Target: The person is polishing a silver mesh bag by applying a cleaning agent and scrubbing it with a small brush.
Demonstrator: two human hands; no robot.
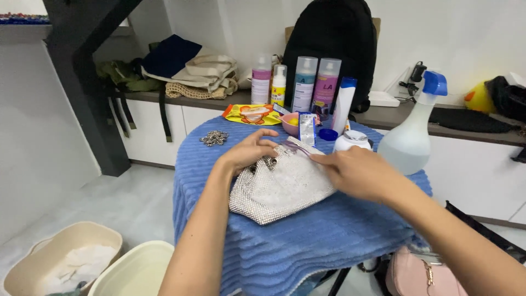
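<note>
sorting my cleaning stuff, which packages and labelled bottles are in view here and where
Yellow and orange flat packet: back left of the blue towel.
Two tall grey spray cans, purple labels: on the shelf behind.
White bottle with purple band: left of the cans.
Small white and yellow bottle: beside it.
Clear spray bottle, blue trigger: right of the table.

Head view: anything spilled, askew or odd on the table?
No spill or damage shows. Two small oddities: a loose blue cap lies on the towel off its bottle, and a metal chain sits detached from the silver bag under both hands.
</note>
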